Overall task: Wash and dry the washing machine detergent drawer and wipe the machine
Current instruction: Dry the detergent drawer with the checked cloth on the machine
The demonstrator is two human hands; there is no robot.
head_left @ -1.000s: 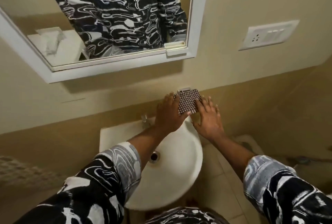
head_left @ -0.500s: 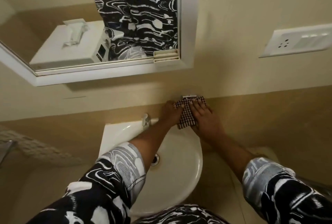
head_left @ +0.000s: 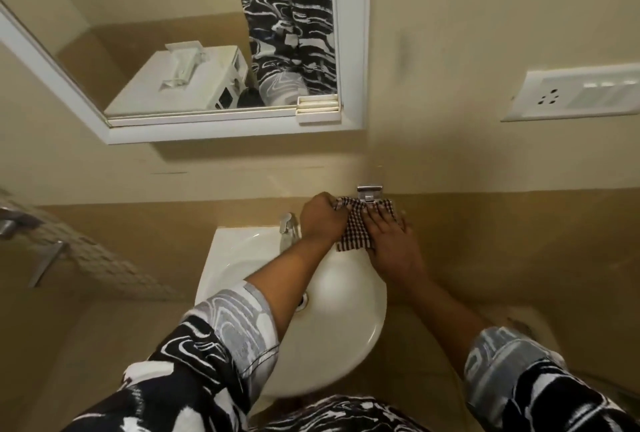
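Observation:
A small checked cloth (head_left: 355, 234) hangs from a metal wall hook (head_left: 369, 193) above the right back of the white basin (head_left: 346, 334). My left hand (head_left: 320, 220) grips the cloth's upper left edge with curled fingers. My right hand (head_left: 389, 241) lies flat on the cloth with straight fingers, pressing it to the wall. In the mirror (head_left: 194, 50) I see the reflected white washing machine (head_left: 149, 99) with the clear detergent drawer (head_left: 181, 66) lying on its top.
A chrome tap (head_left: 287, 223) stands at the basin's back, left of my left hand. The drain (head_left: 303, 301) shows beside my left forearm. A white switch and socket plate (head_left: 575, 93) is on the wall at right. Metal fittings (head_left: 20, 223) stick out at far left.
The view has swung left and down. Both hands stayed on the cloth at the hook; my left hand now bunches its upper edge, my right hand has slid lower, flat on it.

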